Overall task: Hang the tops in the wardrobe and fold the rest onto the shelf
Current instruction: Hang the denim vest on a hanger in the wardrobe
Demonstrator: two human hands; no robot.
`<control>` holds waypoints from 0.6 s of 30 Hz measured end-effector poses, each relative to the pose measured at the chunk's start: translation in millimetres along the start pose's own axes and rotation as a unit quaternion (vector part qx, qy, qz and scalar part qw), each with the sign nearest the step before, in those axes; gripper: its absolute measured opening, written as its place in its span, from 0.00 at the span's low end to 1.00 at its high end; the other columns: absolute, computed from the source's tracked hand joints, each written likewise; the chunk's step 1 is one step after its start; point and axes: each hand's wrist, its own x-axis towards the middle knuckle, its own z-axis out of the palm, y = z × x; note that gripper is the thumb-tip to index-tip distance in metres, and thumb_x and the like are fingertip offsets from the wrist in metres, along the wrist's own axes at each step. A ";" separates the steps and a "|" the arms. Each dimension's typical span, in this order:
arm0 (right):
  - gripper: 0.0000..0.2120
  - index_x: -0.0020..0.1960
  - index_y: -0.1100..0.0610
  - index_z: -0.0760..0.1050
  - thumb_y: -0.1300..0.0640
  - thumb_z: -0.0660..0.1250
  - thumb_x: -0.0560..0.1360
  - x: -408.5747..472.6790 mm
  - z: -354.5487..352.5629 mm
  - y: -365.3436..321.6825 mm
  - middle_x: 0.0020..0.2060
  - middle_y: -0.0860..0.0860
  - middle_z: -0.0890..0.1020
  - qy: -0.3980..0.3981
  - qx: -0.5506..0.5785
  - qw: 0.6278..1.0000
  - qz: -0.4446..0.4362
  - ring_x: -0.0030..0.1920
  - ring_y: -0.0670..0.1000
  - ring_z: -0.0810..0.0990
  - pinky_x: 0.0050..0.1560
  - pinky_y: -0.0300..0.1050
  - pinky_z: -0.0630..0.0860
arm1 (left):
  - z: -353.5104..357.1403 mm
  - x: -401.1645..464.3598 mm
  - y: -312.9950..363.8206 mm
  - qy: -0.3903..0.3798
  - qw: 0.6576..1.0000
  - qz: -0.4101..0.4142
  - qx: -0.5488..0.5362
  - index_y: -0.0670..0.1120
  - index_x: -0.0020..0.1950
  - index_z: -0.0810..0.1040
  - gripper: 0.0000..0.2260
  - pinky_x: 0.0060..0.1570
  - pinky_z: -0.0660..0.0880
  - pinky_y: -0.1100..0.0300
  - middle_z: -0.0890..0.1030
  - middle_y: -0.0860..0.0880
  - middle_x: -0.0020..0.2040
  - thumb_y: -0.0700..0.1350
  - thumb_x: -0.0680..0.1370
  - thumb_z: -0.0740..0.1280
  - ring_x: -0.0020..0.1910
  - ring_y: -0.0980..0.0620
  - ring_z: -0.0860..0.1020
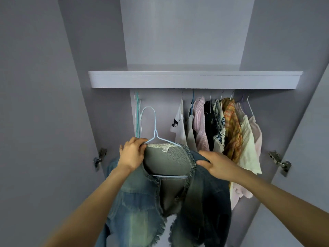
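One denim jacket (160, 189) fills the lower middle of my view, held up in front of the open wardrobe (195, 32). It has faded blue-green cloth, frayed edges and a grey lining with a small white label at the neck. It already sits on a pale blue wire hanger (154, 128), whose hook rises free above the collar, not yet caught on anything. The hanger's lower bar shows through the open front.

My left hand (132, 154) has its grip closed on the jacket's left shoulder, fingers curled over the collar edge where the wire runs. My right hand (215, 164) holds the right shoulder, thumb and fingers pinching a fold of denim.

I judge the step in hand to be seating this top squarely on its hanger, just ahead of hanging it. The next move calls for lifting the hook up under the shelf (195, 80) to the rail, which is hidden from me behind the shelf's front edge.

A gap lies straight ahead. To its left a few bare hangers (137, 114) dangle against the side wall. To its right a row of hung tops (220, 129) crowds together: white, striped pink, black, patterned, orange plaid, cream and pale pink. The shelf above shows nothing folded on it. Both doors stand open, hinges (280, 162) visible.
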 end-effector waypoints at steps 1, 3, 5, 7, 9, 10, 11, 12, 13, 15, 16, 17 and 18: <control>0.11 0.40 0.54 0.67 0.53 0.60 0.80 -0.6 0.3 -1.6 0.32 0.49 0.72 -0.003 0.001 1.000 0.015 0.35 0.50 0.73 0.36 0.46 0.65 | 1.7 1.2 -0.3 -0.022 0.999 -0.019 0.023 0.51 0.66 0.74 0.14 0.70 0.55 0.41 0.72 0.47 0.62 0.46 0.80 0.61 0.65 0.43 0.69; 0.15 0.35 0.48 0.62 0.53 0.60 0.80 -2.5 3.8 -3.4 0.31 0.47 0.71 -0.007 -0.032 0.998 0.051 0.34 0.49 0.71 0.34 0.46 0.64 | 3.6 1.8 -2.6 -0.038 0.998 -0.035 0.033 0.53 0.68 0.71 0.17 0.72 0.50 0.40 0.69 0.48 0.66 0.48 0.79 0.62 0.68 0.45 0.66; 0.16 0.35 0.47 0.60 0.52 0.59 0.80 -5.1 8.9 -3.5 0.32 0.45 0.70 -0.001 -0.076 0.993 0.086 0.37 0.51 0.72 0.33 0.45 0.63 | 1.9 0.9 -5.6 -0.023 0.999 -0.039 0.020 0.52 0.68 0.71 0.17 0.72 0.51 0.41 0.68 0.47 0.67 0.47 0.79 0.62 0.67 0.44 0.66; 0.11 0.39 0.49 0.63 0.52 0.58 0.80 -5.9 13.4 -4.9 0.36 0.47 0.75 0.021 -0.101 0.988 0.117 0.42 0.53 0.76 0.34 0.44 0.64 | -2.9 0.3 -8.2 -0.007 0.999 -0.041 0.010 0.51 0.68 0.71 0.17 0.72 0.53 0.43 0.68 0.46 0.67 0.45 0.79 0.62 0.67 0.45 0.67; 0.07 0.44 0.52 0.66 0.52 0.57 0.80 -2.8 17.8 -10.2 0.41 0.51 0.79 0.048 -0.112 0.982 0.143 0.47 0.55 0.78 0.36 0.43 0.64 | -9.0 1.1 -9.0 0.009 0.999 -0.034 0.004 0.50 0.68 0.71 0.17 0.71 0.56 0.45 0.68 0.46 0.66 0.45 0.78 0.63 0.66 0.44 0.67; 0.07 0.45 0.53 0.68 0.52 0.57 0.80 1.0 20.7 -13.8 0.42 0.51 0.79 0.062 -0.112 0.980 0.155 0.47 0.55 0.79 0.35 0.43 0.64 | -12.3 1.9 -9.0 0.017 1.000 -0.025 0.003 0.49 0.68 0.71 0.17 0.71 0.57 0.45 0.68 0.45 0.66 0.45 0.78 0.63 0.66 0.44 0.67; 0.08 0.46 0.55 0.68 0.53 0.56 0.80 5.8 24.1 -17.6 0.40 0.52 0.78 0.076 -0.102 0.978 0.167 0.47 0.56 0.79 0.35 0.44 0.63 | -15.4 2.6 -8.2 0.025 1.000 -0.016 0.002 0.48 0.68 0.71 0.18 0.70 0.58 0.46 0.68 0.45 0.66 0.44 0.78 0.63 0.66 0.44 0.67; 0.09 0.46 0.56 0.68 0.53 0.56 0.81 13.7 26.4 -22.4 0.38 0.51 0.76 0.090 -0.084 0.976 0.180 0.46 0.57 0.79 0.34 0.44 0.63 | -19.7 4.9 -7.6 0.034 0.999 -0.008 0.001 0.48 0.68 0.70 0.18 0.70 0.58 0.46 0.68 0.45 0.66 0.44 0.78 0.63 0.66 0.44 0.67; 0.09 0.46 0.57 0.69 0.53 0.55 0.81 21.5 28.9 -27.1 0.37 0.51 0.75 0.103 -0.059 0.974 0.195 0.46 0.58 0.79 0.34 0.44 0.64 | -23.0 6.8 -6.1 0.041 0.999 -0.002 0.001 0.48 0.69 0.70 0.18 0.70 0.58 0.47 0.68 0.45 0.66 0.44 0.78 0.63 0.66 0.44 0.66; 0.10 0.50 0.58 0.70 0.53 0.54 0.81 44.4 31.6 -37.2 0.38 0.53 0.76 0.122 -0.011 0.968 0.219 0.46 0.58 0.79 0.36 0.45 0.68 | -31.3 14.7 -3.8 0.054 0.998 0.014 0.005 0.48 0.70 0.69 0.19 0.69 0.59 0.47 0.67 0.45 0.67 0.44 0.78 0.63 0.67 0.43 0.65; 0.11 0.53 0.59 0.71 0.53 0.54 0.81 56.0 33.0 -41.9 0.41 0.55 0.78 0.133 0.009 0.964 0.230 0.47 0.59 0.79 0.38 0.46 0.69 | -34.9 19.0 -2.2 0.061 0.998 0.023 0.012 0.48 0.70 0.68 0.20 0.68 0.60 0.46 0.66 0.45 0.68 0.44 0.78 0.62 0.67 0.43 0.64; 0.11 0.54 0.59 0.71 0.54 0.54 0.81 70.0 33.6 -47.4 0.43 0.56 0.79 0.149 0.026 0.958 0.242 0.48 0.60 0.79 0.39 0.46 0.68 | -39.5 25.4 -1.4 0.070 0.997 0.034 0.020 0.48 0.71 0.67 0.20 0.68 0.61 0.46 0.65 0.45 0.69 0.44 0.78 0.62 0.68 0.43 0.63; 0.11 0.55 0.59 0.70 0.54 0.54 0.81 82.4 34.8 -52.2 0.43 0.56 0.78 0.164 0.037 0.953 0.253 0.49 0.60 0.78 0.39 0.45 0.67 | -43.2 31.0 -0.4 0.080 0.996 0.041 0.028 0.47 0.72 0.66 0.21 0.68 0.62 0.45 0.64 0.44 0.70 0.44 0.78 0.63 0.68 0.43 0.62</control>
